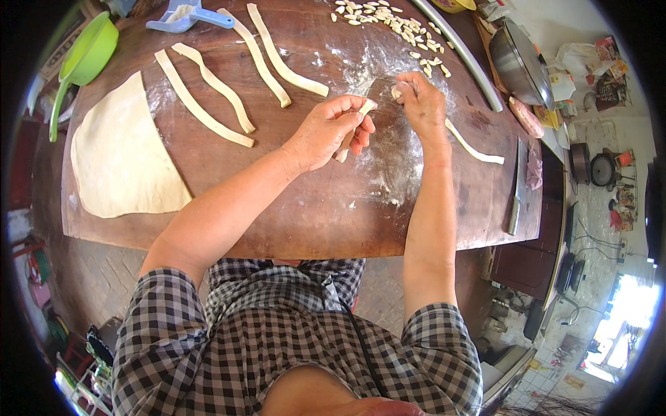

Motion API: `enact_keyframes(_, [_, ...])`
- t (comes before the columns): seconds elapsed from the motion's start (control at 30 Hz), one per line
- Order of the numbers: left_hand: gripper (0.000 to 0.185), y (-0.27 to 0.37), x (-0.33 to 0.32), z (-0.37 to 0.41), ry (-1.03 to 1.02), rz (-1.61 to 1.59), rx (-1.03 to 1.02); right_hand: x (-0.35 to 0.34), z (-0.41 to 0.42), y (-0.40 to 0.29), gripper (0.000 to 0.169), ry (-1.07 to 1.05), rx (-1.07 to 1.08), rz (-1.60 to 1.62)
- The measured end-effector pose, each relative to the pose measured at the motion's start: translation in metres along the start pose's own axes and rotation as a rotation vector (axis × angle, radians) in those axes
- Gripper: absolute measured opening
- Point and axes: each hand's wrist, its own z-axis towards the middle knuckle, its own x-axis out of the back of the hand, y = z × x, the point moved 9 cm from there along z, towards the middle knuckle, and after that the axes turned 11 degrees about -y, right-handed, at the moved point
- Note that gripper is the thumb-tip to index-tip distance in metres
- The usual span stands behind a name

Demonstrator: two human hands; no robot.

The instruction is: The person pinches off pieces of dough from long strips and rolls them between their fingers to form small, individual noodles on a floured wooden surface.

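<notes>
My left hand (312, 132) is closed around a short dough strip (368, 106), whose ends stick out above and below the fingers. Just to the right, my right hand (425, 112) pinches a small piece of dough (396, 93), blurred by motion. Beyond it on the wooden table (312, 218) lies a scatter of small dough pieces (406, 26). Beside my right forearm rests a thin dough strip (473, 146), partly hidden by the arm. Several longer dough strips (200, 112) lie to the left, next to a flat dough sheet (122, 156).
A blue scoop with flour (179, 13) and a green long-handled dipper (91, 49) are at the far left. At the right are a metal tube (460, 54), a large steel pan (520, 65) and a kitchen knife (519, 177) near the table's edge. Loose flour (390, 182) dusts the middle.
</notes>
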Motion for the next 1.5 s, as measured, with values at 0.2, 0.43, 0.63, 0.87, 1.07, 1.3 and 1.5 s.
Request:
enact_keyframes(0.2, [0.021,0.003,0.000,-0.001,0.007,0.019,-0.019,0.002,0.001,-0.022,0.011,0.077,-0.012,-0.183])
enact_keyframes(0.43, [0.020,0.002,0.000,0.000,0.010,0.024,-0.020,-0.009,0.003,-0.021,0.017,0.068,0.208,0.037])
enact_keyframes(0.63, [0.020,0.002,0.002,-0.001,0.019,-0.013,-0.036,-0.021,0.005,-0.006,0.020,-0.156,0.034,0.068])
enact_keyframes(0.87, [0.033,0.000,0.006,0.000,0.066,0.005,-0.063,-0.016,0.003,-0.015,0.022,-0.130,-0.008,0.072])
enact_keyframes(1.07, [0.040,0.014,0.005,-0.002,0.094,0.213,-0.145,-0.044,-0.013,-0.051,0.020,-0.445,-0.111,0.271])
enact_keyframes(1.3, [0.022,0.015,0.011,-0.005,0.172,0.203,-0.112,-0.039,-0.016,-0.064,0.009,-0.317,-0.013,0.381])
enact_keyframes(1.5, [0.020,0.014,0.006,-0.003,0.028,0.133,-0.071,-0.027,-0.012,-0.070,0.010,-0.133,0.131,0.130])
